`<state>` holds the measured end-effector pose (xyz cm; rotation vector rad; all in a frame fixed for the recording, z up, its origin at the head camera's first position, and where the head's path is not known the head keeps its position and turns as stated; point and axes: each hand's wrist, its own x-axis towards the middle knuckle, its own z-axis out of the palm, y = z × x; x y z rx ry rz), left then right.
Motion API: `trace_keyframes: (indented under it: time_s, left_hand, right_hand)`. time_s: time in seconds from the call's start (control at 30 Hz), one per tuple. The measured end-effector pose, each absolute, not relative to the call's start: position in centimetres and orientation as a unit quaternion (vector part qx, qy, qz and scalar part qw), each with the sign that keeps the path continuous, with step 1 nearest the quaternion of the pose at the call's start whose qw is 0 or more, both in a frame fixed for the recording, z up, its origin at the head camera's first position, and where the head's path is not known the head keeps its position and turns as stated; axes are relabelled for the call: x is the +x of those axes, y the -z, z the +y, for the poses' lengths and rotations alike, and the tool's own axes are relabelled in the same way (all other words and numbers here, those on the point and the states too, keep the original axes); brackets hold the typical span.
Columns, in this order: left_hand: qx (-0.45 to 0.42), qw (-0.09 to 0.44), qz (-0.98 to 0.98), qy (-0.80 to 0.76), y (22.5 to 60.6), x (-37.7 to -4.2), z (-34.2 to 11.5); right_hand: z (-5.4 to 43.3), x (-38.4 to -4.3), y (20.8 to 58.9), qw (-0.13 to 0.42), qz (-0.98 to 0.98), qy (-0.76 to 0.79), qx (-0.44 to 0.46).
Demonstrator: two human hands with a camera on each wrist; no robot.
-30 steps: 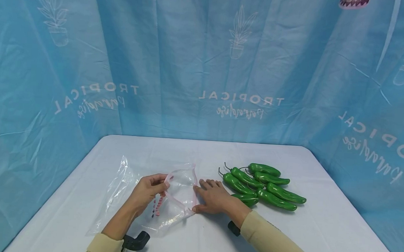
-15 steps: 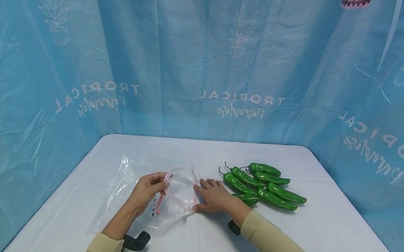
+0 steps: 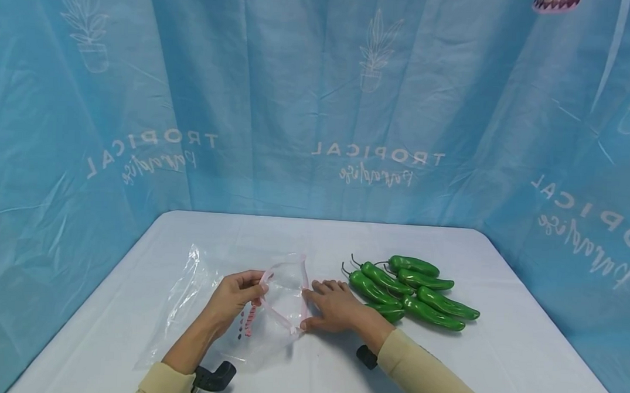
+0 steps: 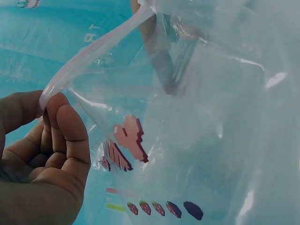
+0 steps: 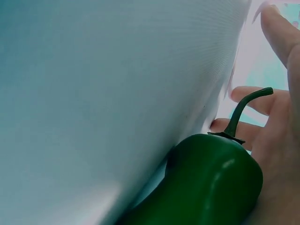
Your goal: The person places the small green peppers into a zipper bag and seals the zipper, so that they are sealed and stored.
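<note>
A clear plastic zip bag (image 3: 263, 346) with a pink rim and pink printed marks lies on the table, its mouth gaping toward the right. My left hand (image 3: 231, 301) pinches the near side of that rim between thumb and fingertips and holds it raised; the left wrist view shows the pinched pink strip (image 4: 75, 63) close up. My right hand (image 3: 333, 307) rests low with fingers spread, thumb and fingertips at the bag's right edge. Beside its wrist lies a green pepper (image 5: 211, 183), partly hidden by that arm in the head view.
Several more green peppers (image 3: 380, 277) lie in a group to the right of the right hand, stems pointing left. The white table (image 3: 514, 357) meets blue curtains (image 3: 305, 184) at the back and both sides. Black wrist mounts (image 3: 214, 376) sit on the forearms.
The left hand has shifted slightly right with the pinched rim. The bag's mouth looked rounder half a second ago and is a little narrower now. The right hand stays put.
</note>
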<state>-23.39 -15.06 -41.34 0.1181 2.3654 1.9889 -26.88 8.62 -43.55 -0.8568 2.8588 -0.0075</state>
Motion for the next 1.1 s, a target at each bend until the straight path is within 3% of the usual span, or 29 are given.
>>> trace_keyframes:
  time_s: [1.1]
  left_hand:
    - [0.044,0.016,0.769,-0.637,40.5,-23.8,-15.0]
  right_hand:
    - [9.0,-26.5,42.0,0.028,0.944,0.125,-0.303]
